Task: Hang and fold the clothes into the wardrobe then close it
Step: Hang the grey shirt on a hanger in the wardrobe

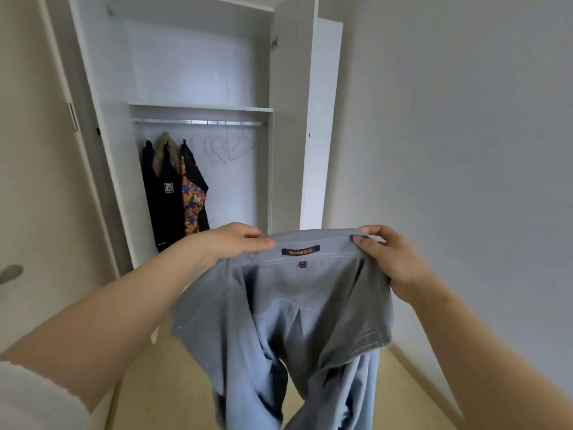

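I hold a light blue shirt [297, 311] up in front of me by its collar, with the dark label facing me. My left hand [229, 243] pinches the collar's left end, and my right hand [390, 259] grips its right end. The body of the shirt hangs down loosely below. Ahead stands the open white wardrobe [198, 108], with a metal rail [198, 122] under its shelf. Dark clothes and a colourful patterned garment [176, 187] hang at the rail's left. Several empty wire hangers [226, 147] hang at its right.
The wardrobe's right door [319, 119] stands open next to a plain white wall [449, 135]. Its left door [40, 150] is open at the left edge of view. The floor [173, 367] below is pale wood.
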{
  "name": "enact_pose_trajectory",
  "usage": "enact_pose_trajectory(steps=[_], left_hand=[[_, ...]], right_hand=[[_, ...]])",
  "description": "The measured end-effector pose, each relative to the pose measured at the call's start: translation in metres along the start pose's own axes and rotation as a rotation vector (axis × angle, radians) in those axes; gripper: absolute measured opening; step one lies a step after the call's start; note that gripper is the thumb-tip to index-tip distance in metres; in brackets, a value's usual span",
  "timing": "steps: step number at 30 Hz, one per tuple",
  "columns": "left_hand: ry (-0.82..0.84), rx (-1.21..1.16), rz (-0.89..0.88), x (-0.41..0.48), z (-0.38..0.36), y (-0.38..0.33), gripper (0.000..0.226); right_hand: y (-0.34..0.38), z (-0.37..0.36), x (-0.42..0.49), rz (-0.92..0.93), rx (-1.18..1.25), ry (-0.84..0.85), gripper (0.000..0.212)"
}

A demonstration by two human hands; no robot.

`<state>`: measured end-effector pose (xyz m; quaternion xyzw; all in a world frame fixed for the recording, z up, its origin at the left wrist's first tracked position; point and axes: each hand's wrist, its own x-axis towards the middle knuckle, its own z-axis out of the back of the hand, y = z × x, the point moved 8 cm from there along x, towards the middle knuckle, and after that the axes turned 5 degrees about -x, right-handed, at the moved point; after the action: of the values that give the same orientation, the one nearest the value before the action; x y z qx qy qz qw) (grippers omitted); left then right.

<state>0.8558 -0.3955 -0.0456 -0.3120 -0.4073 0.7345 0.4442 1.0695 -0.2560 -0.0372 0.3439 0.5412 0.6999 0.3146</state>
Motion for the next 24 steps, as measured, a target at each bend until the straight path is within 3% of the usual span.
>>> enact_pose_trajectory(steps=[4, 6, 11, 16, 19, 21, 24], left_hand=[[-0.078, -0.318, 0.059, 0.019, 0.043, 0.024, 0.028], [-0.102, -0.287, 0.000, 0.030, 0.067, 0.031, 0.021], [-0.068, 0.142, -0.248, 0.052, 0.117, 0.040, 0.018], [-0.005, 0.645, -0.337, 0.072, 0.141, 0.057, 0.054], [-0.076, 1.065, -0.370, 0.077, 0.155, 0.075, 0.082], [-0.248, 1.270, -0.679, 0.071, 0.157, 0.072, 0.074], [-0.378, 1.349, -1.082, 0.060, 0.159, 0.076, 0.031]], right_hand=[[-0.003, -0.053, 0.018, -0.105, 0.089, 0.287, 0.025], [-0.004, -0.077, 0.031, -0.166, 0.122, 0.340, 0.032], [-0.008, -0.126, 0.078, -0.226, -0.006, 0.301, 0.025], [-0.005, -0.161, 0.126, -0.173, -0.081, 0.180, 0.004], [-0.011, -0.186, 0.147, -0.179, -0.073, 0.204, 0.014], [-0.016, -0.204, 0.158, -0.191, -0.078, 0.243, 0.018], [-0.024, -0.226, 0.178, -0.201, -0.148, 0.305, 0.020]])
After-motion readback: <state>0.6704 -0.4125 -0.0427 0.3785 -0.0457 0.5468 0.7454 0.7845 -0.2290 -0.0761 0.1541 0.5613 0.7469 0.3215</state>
